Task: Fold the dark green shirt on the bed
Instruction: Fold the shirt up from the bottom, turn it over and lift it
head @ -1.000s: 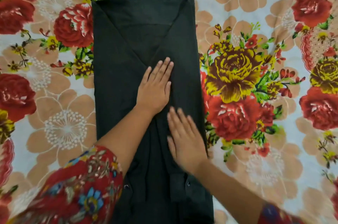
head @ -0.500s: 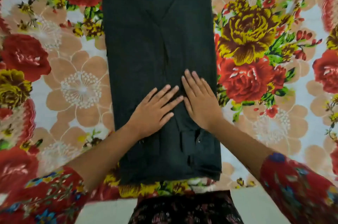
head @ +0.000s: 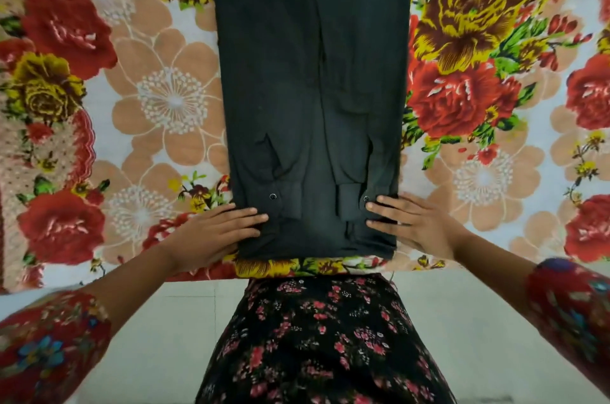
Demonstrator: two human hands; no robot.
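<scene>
Pressing left hand (head: 211,233): my fingers straight on shirt (head: 310,73) corner
Right hand (head: 417,225): same, opposite corner
Shirt: folded narrow on bed (head: 158,99)

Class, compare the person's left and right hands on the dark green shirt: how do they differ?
The left hand is at the near left corner of the dark green shirt, the right hand at its near right. The left hand's fingers lie together; the right hand's are spread. The right hand ends beside a cuff button; the left hand ends below the other button. Both lie flat, fingers straight.
</scene>
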